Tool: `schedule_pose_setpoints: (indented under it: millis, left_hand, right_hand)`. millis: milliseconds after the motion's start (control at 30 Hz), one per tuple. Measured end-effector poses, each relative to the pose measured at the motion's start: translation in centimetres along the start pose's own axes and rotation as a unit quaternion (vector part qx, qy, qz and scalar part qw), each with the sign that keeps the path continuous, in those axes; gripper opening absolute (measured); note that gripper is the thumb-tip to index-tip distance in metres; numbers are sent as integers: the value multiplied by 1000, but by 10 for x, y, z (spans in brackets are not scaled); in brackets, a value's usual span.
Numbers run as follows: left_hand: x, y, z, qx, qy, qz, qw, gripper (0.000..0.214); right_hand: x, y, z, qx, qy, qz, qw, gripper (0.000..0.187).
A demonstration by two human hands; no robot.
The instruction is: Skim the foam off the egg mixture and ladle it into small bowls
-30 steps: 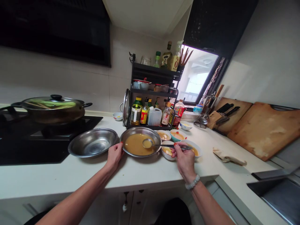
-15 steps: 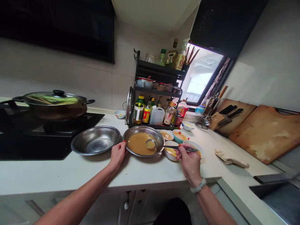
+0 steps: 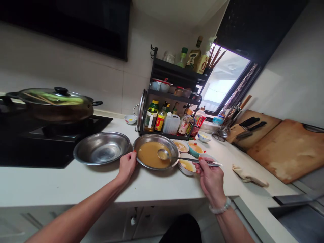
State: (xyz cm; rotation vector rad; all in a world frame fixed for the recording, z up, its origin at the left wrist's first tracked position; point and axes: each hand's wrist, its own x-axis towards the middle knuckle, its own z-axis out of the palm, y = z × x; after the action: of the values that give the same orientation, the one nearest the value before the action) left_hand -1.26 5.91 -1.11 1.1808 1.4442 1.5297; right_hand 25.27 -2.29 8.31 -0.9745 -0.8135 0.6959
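My left hand (image 3: 128,164) pinches the left rim of a metal bowl (image 3: 174,152) that holds tan liquid (image 3: 149,157). In my right hand (image 3: 210,173) is the handle of a metal ladle (image 3: 163,154), whose scoop sits in the liquid toward the bowl's right side. Small bowls with orange-yellow liquid stand just right of the metal bowl: a white one (image 3: 187,170) in front, a teal one (image 3: 194,152) and another white one (image 3: 180,141) behind. A further pale bowl (image 3: 209,157) is partly hidden behind my right hand. Left of my left hand lies a second, shallow metal bowl (image 3: 102,152) without liquid.
A lidded pan (image 3: 60,106) stands on the black stove (image 3: 50,148) at left. Behind the bowls is a black rack (image 3: 177,96) with bottles. A knife block (image 3: 236,131), cutting boards (image 3: 291,145) and a cloth (image 3: 249,175) are at right, with a sink (image 3: 298,216) near the corner.
The view has shifted slightly. My right hand has moved a little to the right and down with the ladle, whose scoop stays in the liquid. My left hand keeps hold of the rim.
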Motion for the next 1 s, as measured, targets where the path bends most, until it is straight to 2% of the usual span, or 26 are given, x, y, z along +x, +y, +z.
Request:
schedule_pose_setpoints:
  millis: [200, 467, 567, 700, 867, 933, 1000]
  left_hand:
    - [-1, -3, -1, -2, -8, -13, 1000, 42]
    - [-3, 0, -3, -17, -19, -34, 999, 41]
    - [-3, 2, -4, -21, -19, -42, 999, 41]
    - [-4, 6, -4, -22, -20, -44, 999, 41]
    - [-6, 8, -4, -38, -24, -46, 998, 41]
    - [-6, 8, -4, -48, -26, -51, 997, 40]
    - [-6, 9, -4, -66, -30, -57, 996, 39]
  right_hand:
    - [3, -22, -19, -25, 20, -36, 999, 37]
    - [11, -42, -70, -82, 68, -107, 989, 40]
    - [5, -44, -83, -186, 49, -147, 970, 36]
    - [-10, -42, -94, -289, -20, -217, 932, 27]
    - [-24, -37, -90, -298, -92, -329, 891, 11]
    - [-26, -34, -78, -272, -93, -350, 891, 12]
    - [-26, -27, -61, -236, -99, -340, 905, 12]
